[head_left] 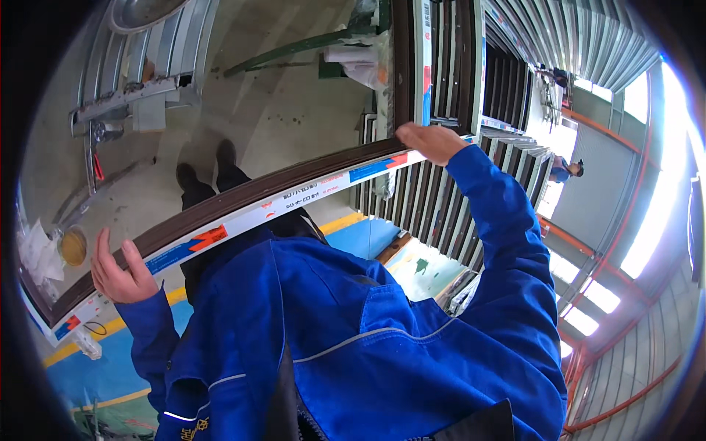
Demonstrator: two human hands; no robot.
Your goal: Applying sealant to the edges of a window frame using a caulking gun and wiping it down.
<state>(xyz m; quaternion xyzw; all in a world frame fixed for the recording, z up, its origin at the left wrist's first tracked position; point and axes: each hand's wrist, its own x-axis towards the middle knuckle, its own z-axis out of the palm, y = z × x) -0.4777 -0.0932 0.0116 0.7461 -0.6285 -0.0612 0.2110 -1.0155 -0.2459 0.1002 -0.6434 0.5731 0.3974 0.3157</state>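
Observation:
A large dark-brown window frame [243,189], with white film printed in red and blue along its side, crosses in front of me from lower left to upper right. My left hand [121,273] grips its long bar near the left corner, thumb apart from the fingers. At the other end, my right hand [435,143] is closed over the corner where the long bar meets another brown bar [404,66]. Parts of the fingers on both hands are hidden by the frame or the hand itself.
Several similar frames [434,198] stand stacked on the right. A green metal leg [294,50] stretches behind the frame. Grey metal bars with a round basin [143,11] stand at upper left. A yellow line [346,222] marks the floor. Another person [565,170] is far right.

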